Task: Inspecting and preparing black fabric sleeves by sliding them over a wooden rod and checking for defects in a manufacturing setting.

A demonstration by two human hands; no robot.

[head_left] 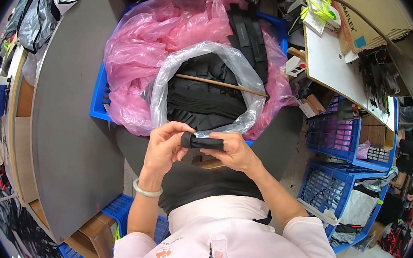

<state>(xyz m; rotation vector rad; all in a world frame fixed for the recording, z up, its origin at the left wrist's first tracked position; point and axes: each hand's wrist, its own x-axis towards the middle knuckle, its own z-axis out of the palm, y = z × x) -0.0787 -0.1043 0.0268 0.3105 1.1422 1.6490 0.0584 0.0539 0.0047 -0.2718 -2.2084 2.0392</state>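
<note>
Between my two hands is a folded black fabric strip [207, 143], held level just above my lap. My left hand [163, 142] pinches its looped left end between thumb and fingers. At the strip's right end, my right hand [238, 153] grips it with the fingers closed. Right beyond my hands, a clear plastic bag [163, 92] stands with its rim rolled open. Inside it lie stacked black fabric pieces [204, 101]. A thin wooden stick [220, 84] lies across the bag's mouth.
Pink plastic sheeting [133, 62] surrounds the bag in a blue crate [99, 99]; more black strips [249, 41] lie at its back right. A grey tabletop [74, 106] runs along my left. Blue baskets [327, 188] stack at right, below a white board [332, 66].
</note>
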